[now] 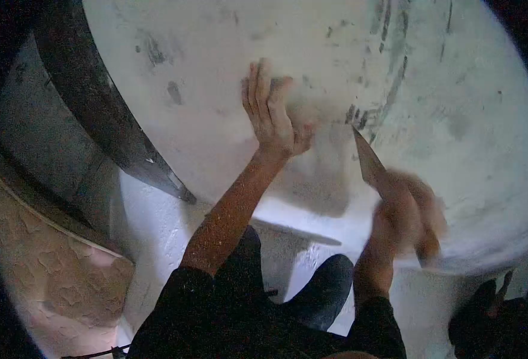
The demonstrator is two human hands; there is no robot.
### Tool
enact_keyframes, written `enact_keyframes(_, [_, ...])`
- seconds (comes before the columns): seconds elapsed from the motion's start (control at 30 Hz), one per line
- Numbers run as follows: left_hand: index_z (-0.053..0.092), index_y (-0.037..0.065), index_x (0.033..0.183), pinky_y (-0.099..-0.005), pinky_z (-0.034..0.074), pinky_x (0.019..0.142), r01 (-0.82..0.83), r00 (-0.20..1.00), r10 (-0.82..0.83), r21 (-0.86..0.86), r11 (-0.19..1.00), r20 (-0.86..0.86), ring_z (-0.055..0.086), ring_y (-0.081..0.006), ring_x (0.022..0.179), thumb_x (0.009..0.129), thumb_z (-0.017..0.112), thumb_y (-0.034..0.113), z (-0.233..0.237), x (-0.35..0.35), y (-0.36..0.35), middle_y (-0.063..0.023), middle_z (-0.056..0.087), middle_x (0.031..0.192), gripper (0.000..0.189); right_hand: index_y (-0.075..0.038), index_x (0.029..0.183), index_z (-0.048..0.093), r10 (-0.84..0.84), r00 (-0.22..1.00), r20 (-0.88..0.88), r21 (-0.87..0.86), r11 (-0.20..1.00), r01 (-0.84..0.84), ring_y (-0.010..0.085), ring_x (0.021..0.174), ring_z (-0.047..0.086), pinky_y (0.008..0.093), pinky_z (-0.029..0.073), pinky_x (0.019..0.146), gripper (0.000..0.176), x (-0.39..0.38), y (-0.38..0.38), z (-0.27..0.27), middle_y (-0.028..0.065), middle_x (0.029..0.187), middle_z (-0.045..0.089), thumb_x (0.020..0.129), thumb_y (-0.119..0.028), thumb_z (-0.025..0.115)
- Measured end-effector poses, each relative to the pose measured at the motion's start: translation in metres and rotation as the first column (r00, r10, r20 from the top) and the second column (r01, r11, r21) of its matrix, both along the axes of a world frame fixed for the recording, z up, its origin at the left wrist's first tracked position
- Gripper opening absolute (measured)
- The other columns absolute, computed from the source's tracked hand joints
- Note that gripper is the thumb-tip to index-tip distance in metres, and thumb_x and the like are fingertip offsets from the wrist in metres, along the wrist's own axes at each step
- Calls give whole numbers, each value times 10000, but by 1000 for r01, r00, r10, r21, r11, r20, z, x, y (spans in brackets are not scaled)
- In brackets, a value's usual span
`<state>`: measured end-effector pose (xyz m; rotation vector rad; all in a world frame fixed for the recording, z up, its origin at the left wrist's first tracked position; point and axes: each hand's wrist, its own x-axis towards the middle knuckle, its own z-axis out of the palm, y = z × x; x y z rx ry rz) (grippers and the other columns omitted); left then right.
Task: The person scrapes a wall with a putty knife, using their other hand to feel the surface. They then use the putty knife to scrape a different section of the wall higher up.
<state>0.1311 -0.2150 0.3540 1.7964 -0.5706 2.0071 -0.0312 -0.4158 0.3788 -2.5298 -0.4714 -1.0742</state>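
A large pale surface [216,36] with a rounded edge fills most of the view, marked with dark smudges and streaks. My left hand [273,113] lies on it near the middle, fingers stretched out and nothing in them. To its right, my right hand [404,209], smeared by motion, is closed around a knife [369,158] with a pointed blade. The blade's tip is right at a cluster of dark marks [357,116] on the surface. Below my right palm, the brownish end of the knife's handle sticks out. Shadows fall around my left hand.
A dark curved band [96,96] runs along the left side of the pale surface. At lower left stands a tan panel [60,269] with raised patterns. My legs [324,287] are beneath the near edge, and a dark object [485,311] lies at lower right.
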Motion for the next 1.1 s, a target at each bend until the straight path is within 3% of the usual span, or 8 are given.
enact_keyframes(0.17, [409,6,1171,-579,165,1001,24,999,-25,-9,1000,-44,280,-422,1254,884,270,531,-6,-8,-4,-292,311,1327,613,43,978,600,-93,849,519,345,932,-108,208,838,568,303,458,737,214,86,-36,-91,118,919,620,829,-102,549])
enact_keyframes(0.4, [409,20,1176,-581,171,999,34,998,-35,-26,999,-53,283,-413,1258,882,283,542,-9,-5,-4,-292,320,1326,612,2,969,539,-230,907,352,260,955,141,186,836,568,304,454,840,247,74,-52,-79,98,908,589,924,-221,441])
enact_keyframes(0.5, [403,-2,1162,-578,166,992,17,1000,-18,-23,1000,-26,290,-423,1243,872,268,548,-7,0,0,-291,318,1317,637,7,971,551,451,824,344,516,642,-567,185,821,560,282,468,798,223,37,-87,-78,108,893,566,900,-182,457])
enact_keyframes(0.6, [413,2,1156,-577,165,993,30,998,-31,-21,999,-51,288,-420,1246,870,268,555,-10,-8,-2,-287,314,1322,638,13,1008,542,-407,768,495,155,911,383,186,980,534,243,445,843,184,44,-68,-38,132,1052,549,840,-59,528])
enact_keyframes(0.73, [412,31,1179,-582,173,1000,28,999,-28,-31,999,-20,282,-419,1261,858,328,565,-7,-1,1,-278,313,1340,629,50,1032,584,281,882,-379,531,846,-41,170,832,519,289,427,780,312,-24,-31,24,69,936,588,855,-192,499])
enact_keyframes(0.83, [417,29,1172,-579,176,1001,32,999,-33,-23,999,-39,285,-421,1258,859,331,565,-11,-4,-1,-272,315,1343,626,-3,1063,539,-347,938,-11,121,930,346,169,974,478,280,357,925,224,41,-64,-71,74,1022,540,898,-121,441])
enact_keyframes(0.9, [424,28,1163,-577,178,1001,22,1000,-22,-21,1000,-2,288,-422,1256,860,329,566,-4,2,1,-271,317,1342,625,9,856,619,60,969,-239,106,994,-35,240,692,546,326,449,672,212,-13,-6,43,94,787,594,813,-167,510])
enact_keyframes(1.1, [443,25,1140,-577,175,1001,45,998,-46,-37,998,-32,297,-420,1253,862,308,580,-9,-4,0,-279,326,1333,635,38,932,560,-103,991,82,-61,992,108,213,807,551,280,456,768,177,3,18,16,108,917,572,792,-61,514])
